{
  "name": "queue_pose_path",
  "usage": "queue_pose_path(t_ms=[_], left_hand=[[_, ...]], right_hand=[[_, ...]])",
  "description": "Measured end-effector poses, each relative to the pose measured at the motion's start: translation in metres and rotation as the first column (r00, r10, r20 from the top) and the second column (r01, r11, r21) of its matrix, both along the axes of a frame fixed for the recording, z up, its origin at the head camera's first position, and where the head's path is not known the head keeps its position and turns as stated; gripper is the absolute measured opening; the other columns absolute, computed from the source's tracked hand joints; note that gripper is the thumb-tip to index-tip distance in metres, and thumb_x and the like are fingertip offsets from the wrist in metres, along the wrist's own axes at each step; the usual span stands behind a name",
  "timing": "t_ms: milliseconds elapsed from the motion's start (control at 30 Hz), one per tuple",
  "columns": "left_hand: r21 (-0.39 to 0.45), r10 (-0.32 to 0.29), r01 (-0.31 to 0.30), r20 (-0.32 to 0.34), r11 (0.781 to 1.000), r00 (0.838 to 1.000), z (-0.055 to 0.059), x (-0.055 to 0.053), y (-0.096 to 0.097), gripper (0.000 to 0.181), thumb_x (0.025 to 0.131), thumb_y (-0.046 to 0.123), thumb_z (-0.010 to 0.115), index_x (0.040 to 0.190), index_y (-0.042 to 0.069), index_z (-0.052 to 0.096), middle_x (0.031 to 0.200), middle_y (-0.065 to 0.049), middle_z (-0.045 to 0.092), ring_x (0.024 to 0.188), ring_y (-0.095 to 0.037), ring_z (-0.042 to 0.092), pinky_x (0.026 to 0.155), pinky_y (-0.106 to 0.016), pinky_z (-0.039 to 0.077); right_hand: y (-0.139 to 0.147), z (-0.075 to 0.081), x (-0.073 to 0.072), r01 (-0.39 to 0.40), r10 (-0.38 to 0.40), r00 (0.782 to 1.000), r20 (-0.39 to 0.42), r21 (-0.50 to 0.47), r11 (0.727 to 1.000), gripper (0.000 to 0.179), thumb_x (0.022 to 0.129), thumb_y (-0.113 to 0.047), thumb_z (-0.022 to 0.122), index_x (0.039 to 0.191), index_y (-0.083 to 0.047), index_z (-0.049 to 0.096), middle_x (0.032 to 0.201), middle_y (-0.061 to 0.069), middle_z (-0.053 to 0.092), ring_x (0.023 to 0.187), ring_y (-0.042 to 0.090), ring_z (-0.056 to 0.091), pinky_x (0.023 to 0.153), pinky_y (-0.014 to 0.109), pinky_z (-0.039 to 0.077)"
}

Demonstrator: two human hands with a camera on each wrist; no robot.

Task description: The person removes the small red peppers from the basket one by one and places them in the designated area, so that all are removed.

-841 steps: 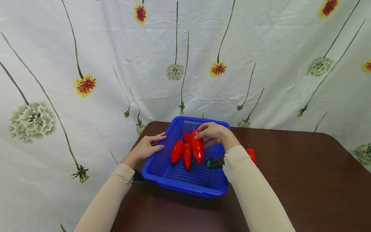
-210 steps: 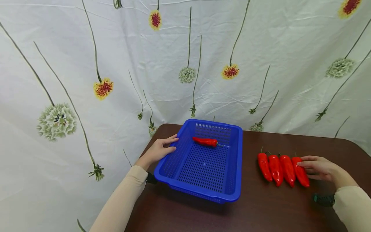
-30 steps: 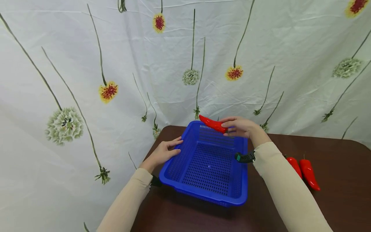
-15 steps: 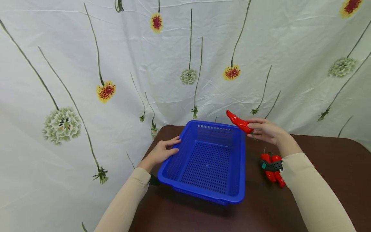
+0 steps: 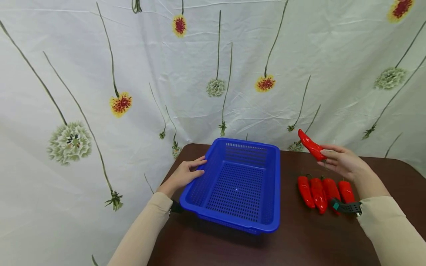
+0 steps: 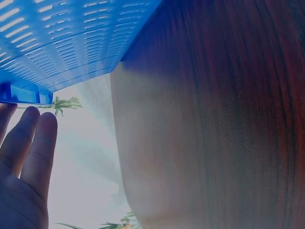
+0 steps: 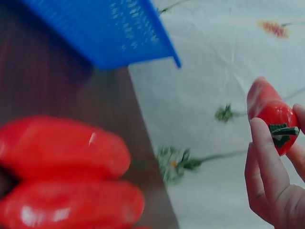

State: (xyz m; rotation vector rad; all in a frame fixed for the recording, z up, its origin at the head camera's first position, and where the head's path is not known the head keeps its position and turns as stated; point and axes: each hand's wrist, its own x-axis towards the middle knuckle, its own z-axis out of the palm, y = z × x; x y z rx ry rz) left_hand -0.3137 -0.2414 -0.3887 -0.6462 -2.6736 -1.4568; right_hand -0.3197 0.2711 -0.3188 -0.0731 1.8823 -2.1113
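My right hand pinches a red chili pepper near its stem end, in the air above the table's back right. The pepper's tip points up and left. In the right wrist view its green stem faces the camera between the fingers. Below the hand, several red peppers lie side by side on the table, among them the leftmost pepper; the wrist strap partly covers the right ones. My left hand rests with extended fingers on the left rim of a blue plastic basket. No pepper shows inside the basket.
The dark brown table carries the basket and the peppers. A white cloth with printed flowers hangs behind and to the left. Black straps circle both wrists, the right one just over the peppers.
The right hand has carried the pepper rightward, from above the basket's back edge to over the peppers on the table. The left hand stays at the rim. Earlier, peppers lay in the basket.
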Motion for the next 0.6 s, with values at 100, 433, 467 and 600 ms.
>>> queue_pose_path(t_ms=[100,433,467,600], left_hand=[[0.011,-0.014,0.014,-0.002,1.0,1.0,0.0,0.0,0.0,0.044,0.086,0.019,0.058,0.128,0.01,0.05,0.14,-0.002,0.037,0.13,-0.024,0.032,0.091,-0.042,0.043],[-0.011,0.016,-0.016,0.006,1.0,1.0,0.001,0.0,0.0,0.043,0.085,0.019,0.058,0.127,0.013,0.05,0.14,0.002,0.038,0.13,-0.02,0.033,0.091,-0.041,0.044],[-0.008,0.013,-0.013,0.007,1.0,1.0,0.001,0.0,0.0,0.043,0.086,0.019,0.058,0.127,0.013,0.05,0.14,0.002,0.038,0.13,-0.02,0.033,0.091,-0.041,0.044],[0.0,0.006,-0.006,0.008,1.0,1.0,0.001,0.001,0.0,0.043,0.086,0.019,0.058,0.127,0.012,0.05,0.14,0.001,0.038,0.13,-0.022,0.033,0.091,-0.042,0.043]], right_hand=[[0.017,-0.012,0.005,0.035,-0.035,0.999,-0.002,0.013,0.999,0.026,0.083,-0.021,0.061,0.108,-0.025,0.053,0.109,-0.005,0.039,0.086,0.009,0.06,0.077,0.027,0.051],[0.072,-0.05,0.025,0.179,-0.179,0.984,0.006,-0.061,0.982,0.025,0.076,-0.023,0.068,0.098,-0.03,0.057,0.094,-0.013,0.048,0.076,0.008,0.063,0.069,0.03,0.053],[0.078,-0.056,0.026,0.208,-0.208,0.978,0.008,-0.064,0.976,0.031,0.074,-0.024,0.069,0.102,-0.03,0.056,0.095,-0.013,0.046,0.075,0.007,0.063,0.068,0.03,0.054],[0.104,-0.077,0.031,0.32,-0.32,0.947,0.003,-0.027,0.947,0.049,0.071,-0.029,0.07,0.115,-0.032,0.048,0.097,-0.012,0.04,0.07,0.003,0.062,0.064,0.03,0.054]])
